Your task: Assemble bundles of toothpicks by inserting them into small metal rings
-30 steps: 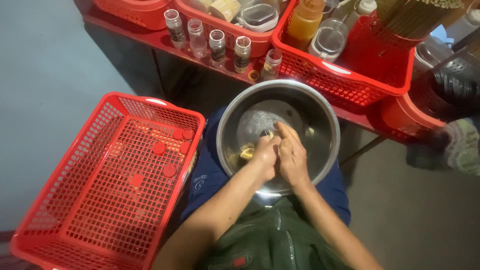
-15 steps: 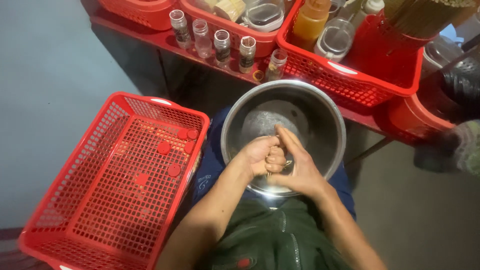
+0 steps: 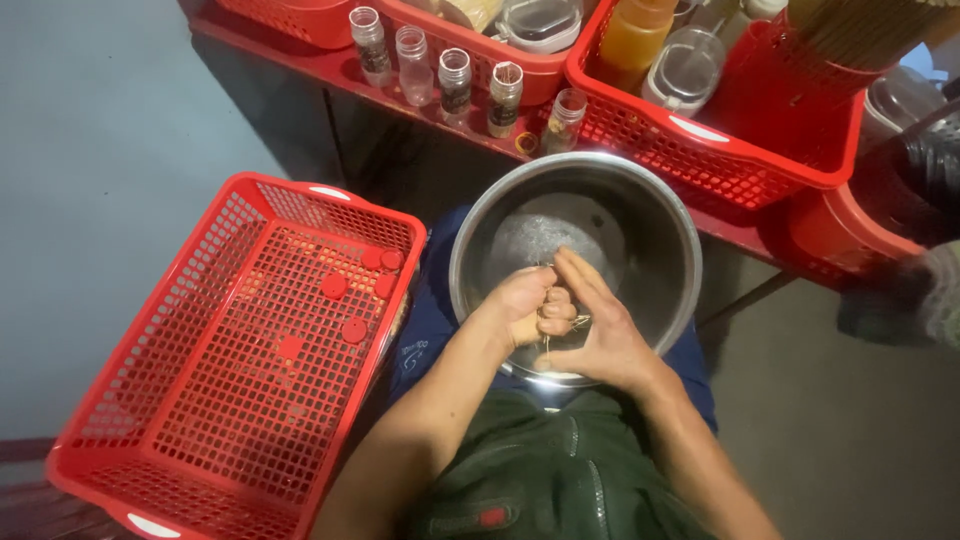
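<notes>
Both hands are now pressing together over the steel bowl point(image 3: 575, 265) at frame centre: the left hand point(image 3: 520, 305) is fisting something small and hidden, the right hand point(image 3: 600, 330) is cupping it instead of reaching into the bowl

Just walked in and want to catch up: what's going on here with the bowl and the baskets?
A seated person has both hands inside a steel bowl on their lap. The left hand is curled around something small that is mostly hidden, and the right hand presses against it. To their left a red basket holds a few red caps. Small capless glass jars line the red shelf ahead.
</notes>
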